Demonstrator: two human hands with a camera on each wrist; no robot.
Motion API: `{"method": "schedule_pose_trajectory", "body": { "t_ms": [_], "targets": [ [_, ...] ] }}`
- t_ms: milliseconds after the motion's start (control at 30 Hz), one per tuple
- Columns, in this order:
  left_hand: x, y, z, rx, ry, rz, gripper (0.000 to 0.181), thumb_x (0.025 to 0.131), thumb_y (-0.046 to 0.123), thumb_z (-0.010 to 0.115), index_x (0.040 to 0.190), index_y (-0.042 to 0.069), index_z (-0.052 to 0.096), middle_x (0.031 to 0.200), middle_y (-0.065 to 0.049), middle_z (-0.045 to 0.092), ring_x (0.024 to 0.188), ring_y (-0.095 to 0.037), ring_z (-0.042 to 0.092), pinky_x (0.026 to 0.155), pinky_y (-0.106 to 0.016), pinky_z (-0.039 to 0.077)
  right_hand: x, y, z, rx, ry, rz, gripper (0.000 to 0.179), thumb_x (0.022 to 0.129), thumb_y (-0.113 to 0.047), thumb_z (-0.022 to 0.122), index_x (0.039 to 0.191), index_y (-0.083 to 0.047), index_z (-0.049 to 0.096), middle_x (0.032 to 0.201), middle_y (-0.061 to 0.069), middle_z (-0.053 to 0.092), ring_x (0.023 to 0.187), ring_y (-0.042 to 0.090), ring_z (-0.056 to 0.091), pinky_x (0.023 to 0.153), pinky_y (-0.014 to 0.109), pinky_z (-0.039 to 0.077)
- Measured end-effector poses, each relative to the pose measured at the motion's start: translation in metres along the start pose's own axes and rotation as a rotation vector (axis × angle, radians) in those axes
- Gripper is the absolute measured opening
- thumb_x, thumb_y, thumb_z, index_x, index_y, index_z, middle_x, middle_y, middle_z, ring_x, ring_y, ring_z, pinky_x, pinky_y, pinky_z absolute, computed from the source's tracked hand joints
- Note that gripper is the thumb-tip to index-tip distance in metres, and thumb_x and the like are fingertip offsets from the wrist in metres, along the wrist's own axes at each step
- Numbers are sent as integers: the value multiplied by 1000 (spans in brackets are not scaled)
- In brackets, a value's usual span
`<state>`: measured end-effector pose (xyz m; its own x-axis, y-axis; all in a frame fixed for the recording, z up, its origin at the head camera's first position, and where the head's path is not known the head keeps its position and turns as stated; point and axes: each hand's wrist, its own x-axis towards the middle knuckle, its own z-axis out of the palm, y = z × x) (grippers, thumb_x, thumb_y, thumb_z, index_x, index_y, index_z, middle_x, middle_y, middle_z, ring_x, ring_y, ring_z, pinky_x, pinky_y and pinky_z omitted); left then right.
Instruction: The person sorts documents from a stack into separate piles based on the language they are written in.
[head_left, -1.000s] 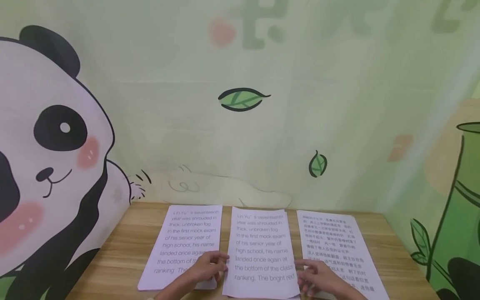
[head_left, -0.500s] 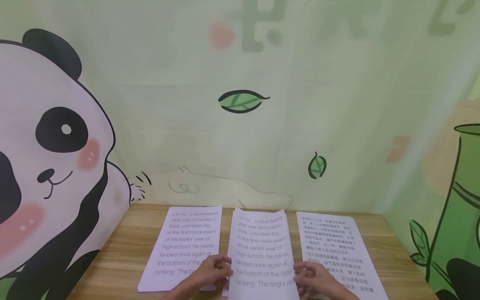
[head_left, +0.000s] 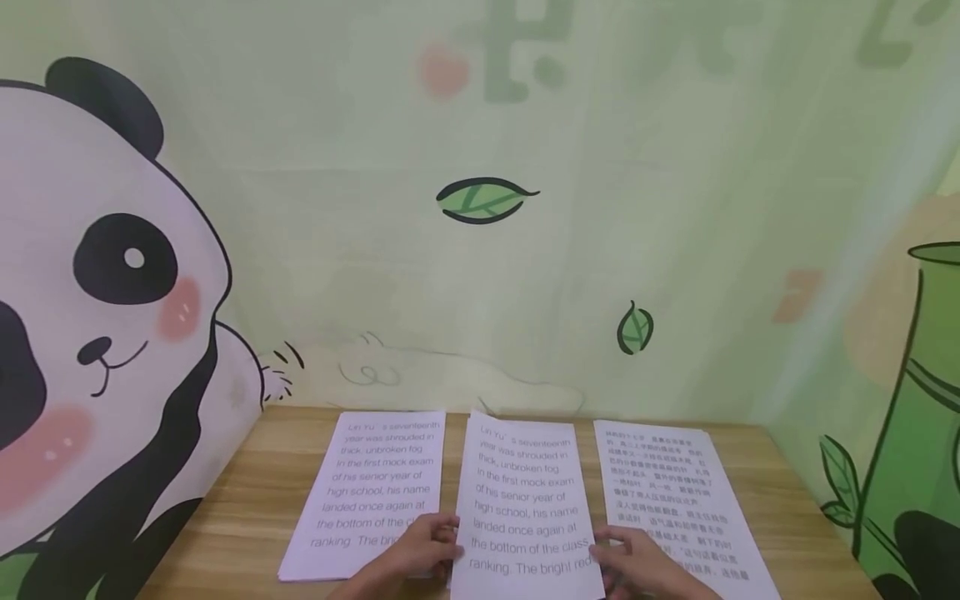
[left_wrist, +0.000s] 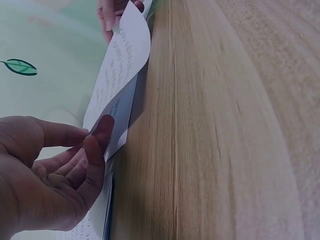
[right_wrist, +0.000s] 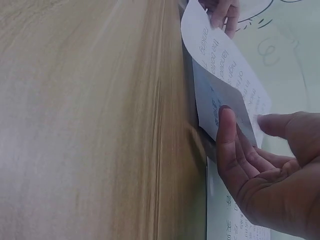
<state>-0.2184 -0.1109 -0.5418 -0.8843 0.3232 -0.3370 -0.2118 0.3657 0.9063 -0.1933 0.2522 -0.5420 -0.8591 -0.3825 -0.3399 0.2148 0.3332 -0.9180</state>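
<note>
A printed English sheet (head_left: 525,508) is lifted and bowed at the middle of the wooden table, its near edge raised. My left hand (head_left: 426,543) pinches its left edge between thumb and fingers. On the opposite edge, my right hand (head_left: 637,557) holds it the same way. From the left wrist, the left hand (left_wrist: 55,175) shows its thumb above the sheet and fingers below. The right wrist view has the right hand (right_wrist: 275,175) with fingertips under the paper. Beneath the bowed sheet (right_wrist: 220,55) lies shaded paper (right_wrist: 204,92) bearing printed characters.
To the left lies a stack of English printed sheets (head_left: 375,492); to the right, sheets with Chinese text (head_left: 667,492). The wooden table (head_left: 232,500) ends at a wall cloth (head_left: 375,250) printed with a panda, leaves and bamboo.
The middle sheet lay nearly flat a second ago; its near part has risen and bowed. Both hands have shifted slightly and now hold its side edges.
</note>
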Motion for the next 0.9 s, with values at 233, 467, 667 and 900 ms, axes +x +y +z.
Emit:
{"method": "schedule_pose_trajectory", "body": {
  "t_ms": [233,467,667,900],
  "targets": [
    [0,0,-4,-8,-1,22,47,91,2,65,136,-7,56,97,-6,73,76,-14,67,65,-28,55,-2,-2,0,15,8,-45,62,95,-9,62,144,19,36,95,11,77,73,16,70,65,30,61],
    [-3,2,-16,-7,-31,80,41,92,5,65,131,-4,60,100,-8,76,80,-16,70,69,-33,58,-4,-7,1,76,-6,-87,64,97,-10,61,147,17,32,92,10,77,76,15,71,69,33,63],
    [-5,9,-30,-28,-17,93,47,92,8,66,136,-5,56,102,-7,75,81,-15,69,68,-30,55,-2,-15,4,82,14,-120,67,100,-15,60,150,16,28,100,11,77,75,13,71,71,30,62],
    [-10,10,-49,-44,9,106,52,92,11,67,140,-6,54,104,-6,75,83,-13,66,70,-30,53,7,-26,17,99,76,-114,72,98,-18,66,151,13,30,98,5,77,76,11,68,67,25,59]
  ]
}}
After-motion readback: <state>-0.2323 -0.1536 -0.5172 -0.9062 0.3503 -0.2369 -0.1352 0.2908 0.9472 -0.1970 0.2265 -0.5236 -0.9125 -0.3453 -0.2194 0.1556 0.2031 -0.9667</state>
